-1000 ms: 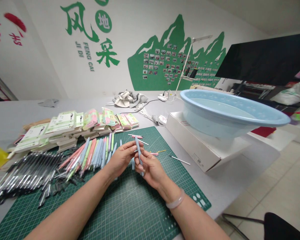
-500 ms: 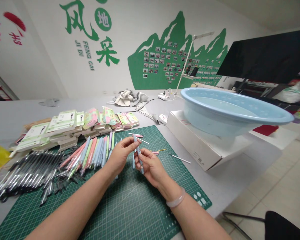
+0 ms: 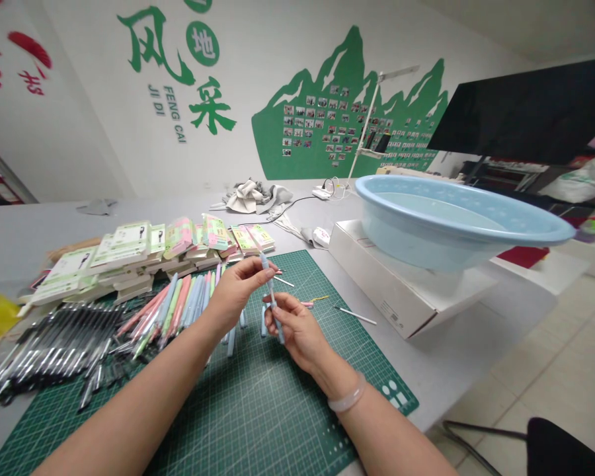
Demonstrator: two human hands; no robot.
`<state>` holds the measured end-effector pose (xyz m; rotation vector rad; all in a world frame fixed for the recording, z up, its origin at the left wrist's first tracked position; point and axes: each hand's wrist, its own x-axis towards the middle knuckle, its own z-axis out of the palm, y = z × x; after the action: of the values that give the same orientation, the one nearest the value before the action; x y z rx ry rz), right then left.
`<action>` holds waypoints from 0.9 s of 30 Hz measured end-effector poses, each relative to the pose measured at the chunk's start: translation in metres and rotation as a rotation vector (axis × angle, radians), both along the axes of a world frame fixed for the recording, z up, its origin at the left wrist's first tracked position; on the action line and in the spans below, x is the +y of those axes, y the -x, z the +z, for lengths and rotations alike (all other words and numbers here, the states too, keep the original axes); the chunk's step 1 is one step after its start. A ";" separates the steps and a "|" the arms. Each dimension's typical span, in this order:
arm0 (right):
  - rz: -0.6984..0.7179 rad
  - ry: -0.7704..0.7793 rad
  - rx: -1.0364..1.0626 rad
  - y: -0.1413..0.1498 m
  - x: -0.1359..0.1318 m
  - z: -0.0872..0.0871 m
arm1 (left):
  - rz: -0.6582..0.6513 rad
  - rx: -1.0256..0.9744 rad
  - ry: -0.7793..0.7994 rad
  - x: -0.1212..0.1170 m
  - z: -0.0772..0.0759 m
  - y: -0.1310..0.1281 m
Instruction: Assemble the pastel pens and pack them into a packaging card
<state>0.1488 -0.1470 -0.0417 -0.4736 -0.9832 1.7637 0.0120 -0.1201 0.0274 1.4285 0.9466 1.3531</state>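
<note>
Two hands in my feed: L hand pinches top of blue pen, R hand curled round its lower end; pen pile just left of them.

Here's the left hand, raised, thumb and fingertips pinched tight; just beside it and lower, the right hand curls its fingers inward, a pale translucent bangle circling the right wrist!
</note>
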 end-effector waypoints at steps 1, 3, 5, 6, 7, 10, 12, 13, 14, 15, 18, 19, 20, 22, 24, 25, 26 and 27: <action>0.000 -0.001 0.000 0.000 0.000 0.000 | 0.001 -0.004 -0.007 0.001 0.002 0.000; -0.001 -0.002 0.000 -0.001 -0.001 0.001 | 0.009 -0.026 -0.024 0.003 0.005 0.000; -0.005 -0.003 -0.004 -0.001 -0.001 0.001 | 0.023 -0.059 -0.038 0.005 0.010 0.000; -0.007 -0.004 -0.006 -0.001 -0.001 0.001 | 0.025 -0.074 -0.039 0.005 0.012 -0.001; -0.010 -0.006 -0.008 -0.001 -0.001 0.001 | 0.025 -0.086 -0.037 0.006 0.015 -0.001; -0.015 -0.011 -0.012 -0.001 -0.001 0.001 | 0.027 -0.137 -0.023 0.008 0.026 -0.002; -0.014 -0.017 -0.013 -0.001 -0.001 0.002 | 0.062 -0.194 -0.022 0.012 0.031 0.002; -0.014 -0.021 -0.015 -0.002 -0.001 0.002 | 0.091 -0.216 -0.032 0.015 0.032 0.006; -0.016 -0.025 -0.017 -0.003 -0.001 0.003 | 0.119 -0.210 -0.045 0.019 0.031 0.011; -0.023 -0.030 -0.021 -0.004 0.000 0.004 | 0.143 -0.159 -0.057 0.022 0.028 0.017; -0.077 -0.055 -0.042 -0.011 0.003 0.008 | 0.198 0.299 -0.025 0.032 0.003 0.038; -0.102 -0.067 -0.049 -0.013 0.004 0.009 | 0.235 0.520 0.022 0.034 -0.008 0.044; -0.127 -0.078 -0.055 -0.016 0.006 0.010 | 0.245 0.738 0.066 0.034 -0.020 0.048; -0.172 -0.090 -0.057 -0.021 0.010 0.011 | 0.241 1.033 0.094 0.033 -0.041 0.050; -0.210 -0.089 -0.053 -0.024 0.012 0.011 | 0.235 1.210 0.095 0.028 -0.054 0.046; -0.226 -0.085 -0.050 -0.026 0.014 0.011 | 0.240 1.270 0.091 0.026 -0.058 0.042; -0.240 -0.081 -0.045 -0.027 0.015 0.011 | 0.247 1.319 0.087 0.023 -0.060 0.038; -0.251 -0.076 -0.042 -0.027 0.015 0.010 | 0.255 1.359 0.081 0.022 -0.062 0.034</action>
<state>0.1763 -0.1316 -0.0314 -0.5620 -0.9721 1.4923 -0.0223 -0.0982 -0.0342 2.1917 2.0257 0.2989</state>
